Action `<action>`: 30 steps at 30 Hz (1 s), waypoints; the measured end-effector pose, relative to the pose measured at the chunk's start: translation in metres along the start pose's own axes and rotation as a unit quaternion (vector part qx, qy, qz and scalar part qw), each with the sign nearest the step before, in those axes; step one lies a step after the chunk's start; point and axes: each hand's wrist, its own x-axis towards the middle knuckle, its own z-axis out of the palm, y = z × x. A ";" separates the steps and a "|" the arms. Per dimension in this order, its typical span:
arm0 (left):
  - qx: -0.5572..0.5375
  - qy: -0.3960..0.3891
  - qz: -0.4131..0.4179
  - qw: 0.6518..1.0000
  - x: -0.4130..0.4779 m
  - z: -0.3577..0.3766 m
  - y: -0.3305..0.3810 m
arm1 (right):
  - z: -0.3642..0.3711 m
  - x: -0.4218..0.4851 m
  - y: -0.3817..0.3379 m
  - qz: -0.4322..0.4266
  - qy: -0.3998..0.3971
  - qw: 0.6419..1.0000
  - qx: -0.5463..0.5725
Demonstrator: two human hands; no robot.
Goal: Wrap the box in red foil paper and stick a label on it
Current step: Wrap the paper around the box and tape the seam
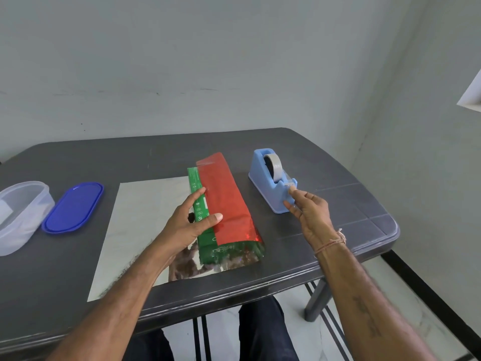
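A long green box (200,199) lies mid-table, its right side covered by red foil paper (226,201) folded over it. The foil's silver underside (145,225) spreads flat to the left and shows under the box's near end. My left hand (190,220) presses down on the box, thumb on the red foil's edge. My right hand (307,207) is at the front of a light blue tape dispenser (268,183), thumb and forefinger pinching at the clear tape end by the cutter. No label is visible.
At the left stand a clear oval plastic container (18,217) and its blue lid (74,207), lying flat. The dark table (338,241) ends close on the right and near side. A grey wall rises behind.
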 end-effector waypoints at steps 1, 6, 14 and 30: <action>0.002 -0.001 -0.001 1.000 0.000 0.000 0.000 | 0.001 0.000 0.001 -0.002 0.004 1.000 0.002; 0.014 -0.001 0.005 1.000 0.001 0.000 -0.002 | 0.003 0.001 0.010 -0.026 0.020 0.999 0.009; 0.007 0.000 -0.001 1.000 0.003 -0.001 -0.004 | 0.007 0.004 0.020 -0.039 0.035 0.999 0.009; 0.007 -0.017 0.012 1.000 -0.012 0.005 0.013 | 0.019 -0.051 0.023 -0.196 -0.001 0.959 -0.205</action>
